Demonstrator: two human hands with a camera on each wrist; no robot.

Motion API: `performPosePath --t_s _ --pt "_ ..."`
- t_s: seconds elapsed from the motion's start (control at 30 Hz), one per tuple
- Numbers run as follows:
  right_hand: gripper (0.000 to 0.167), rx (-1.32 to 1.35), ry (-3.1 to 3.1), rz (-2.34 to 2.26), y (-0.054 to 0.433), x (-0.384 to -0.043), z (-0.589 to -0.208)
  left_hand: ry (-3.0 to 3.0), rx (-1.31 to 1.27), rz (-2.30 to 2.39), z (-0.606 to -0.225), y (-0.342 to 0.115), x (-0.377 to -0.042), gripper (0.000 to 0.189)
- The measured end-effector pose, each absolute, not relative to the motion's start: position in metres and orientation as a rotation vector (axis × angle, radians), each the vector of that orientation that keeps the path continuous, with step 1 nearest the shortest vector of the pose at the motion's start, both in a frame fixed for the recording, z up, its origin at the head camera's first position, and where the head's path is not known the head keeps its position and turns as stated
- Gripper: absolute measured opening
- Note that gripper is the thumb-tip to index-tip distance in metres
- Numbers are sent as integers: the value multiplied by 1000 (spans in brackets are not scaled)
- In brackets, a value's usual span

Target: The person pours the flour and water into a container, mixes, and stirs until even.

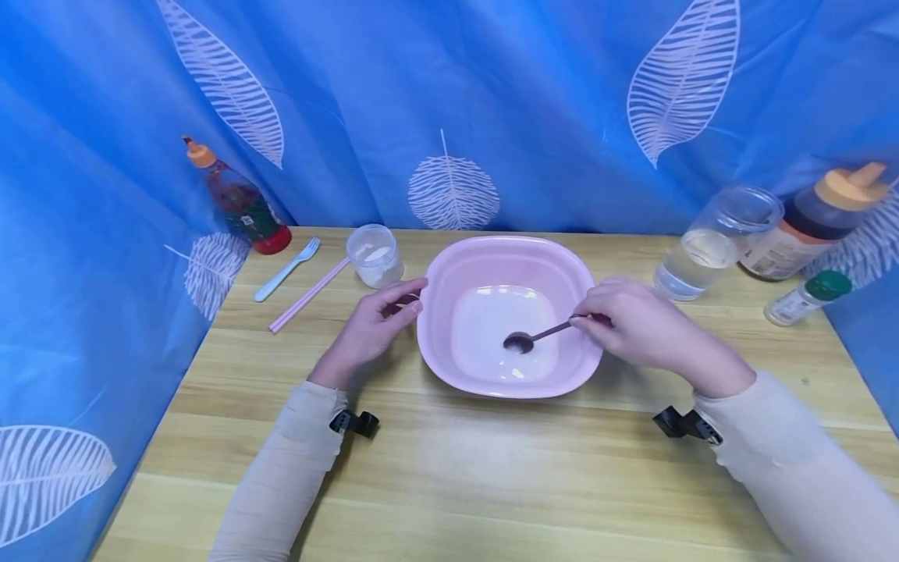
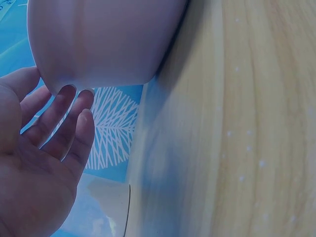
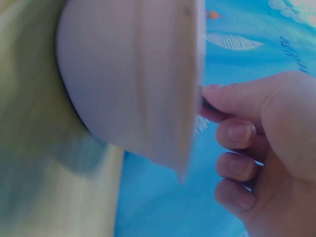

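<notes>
A pink basin [image 1: 509, 382] stands on the wooden table. Its inner bottom looks pale and glossy; I cannot tell what is in it. My right hand [image 1: 635, 324] pinches the handle of a dark brown spoon [image 1: 520, 342] over the basin's right rim, and the bowl of the spoon is inside the basin. In the right wrist view, the thumb and index finger grip the handle's end, while the basin wall [image 3: 123, 74] hides the rest. On the other side, my left hand [image 2: 42, 143] touches the basin's left edge from outside with spread, slightly bent fingers.
Behind my left hand stands a clear jar [image 1: 376, 257] with white contents, beside pink chopsticks [image 1: 309, 297] and a light blue fork [image 1: 286, 270]. A red sauce bottle [image 1: 246, 203] is back left. At right are a clear water container [image 1: 691, 261], a dark sauce bottle [image 1: 787, 246] and a green-capped shaker [image 1: 794, 304].
</notes>
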State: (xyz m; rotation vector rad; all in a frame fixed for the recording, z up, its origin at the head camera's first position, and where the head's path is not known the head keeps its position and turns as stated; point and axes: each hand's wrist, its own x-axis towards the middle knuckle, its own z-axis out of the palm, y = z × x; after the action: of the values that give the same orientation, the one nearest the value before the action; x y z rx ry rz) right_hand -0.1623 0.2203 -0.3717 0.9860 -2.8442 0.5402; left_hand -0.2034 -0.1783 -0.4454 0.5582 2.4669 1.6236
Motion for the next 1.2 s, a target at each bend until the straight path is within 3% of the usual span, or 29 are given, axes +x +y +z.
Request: performPosePath --t_s 0.27,0.6,1.2 --pt "4 889 -2816 560 201 -166 -386 2461 543 1614 -445 -176 -203 43" --pt "8 677 -2811 475 212 -175 -391 2462 548 1610 -447 -178 -204 43" --pt "4 1036 -2837 610 194 -156 -386 2455 537 1606 -446 -179 -204 43"
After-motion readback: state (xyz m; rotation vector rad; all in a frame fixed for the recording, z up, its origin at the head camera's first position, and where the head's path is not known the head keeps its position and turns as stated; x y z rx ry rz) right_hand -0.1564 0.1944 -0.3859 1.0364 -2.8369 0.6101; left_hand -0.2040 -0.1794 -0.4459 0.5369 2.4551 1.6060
